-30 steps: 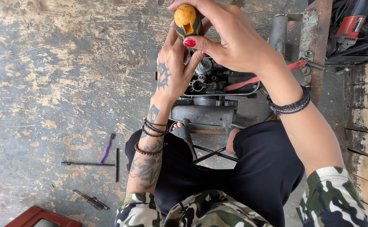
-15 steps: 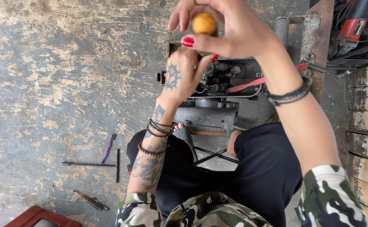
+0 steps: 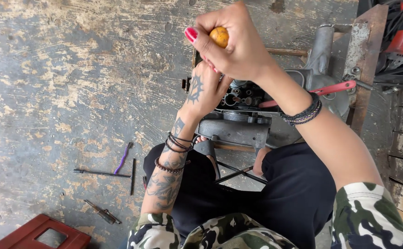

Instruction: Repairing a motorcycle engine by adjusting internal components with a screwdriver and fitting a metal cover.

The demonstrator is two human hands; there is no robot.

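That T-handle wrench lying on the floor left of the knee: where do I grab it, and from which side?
Probably grip the T-handle wrench mid-shaft, coming straight down from above: it lies flat on the concrete floor, its long bar is bare, and the purple tool crowds the crossbar end.

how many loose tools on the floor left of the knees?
3: a T-handle wrench lying flat, a purple-handled tool touching it just above, and a small screwdriver nearer the red crate. Others may be hidden under the legs.
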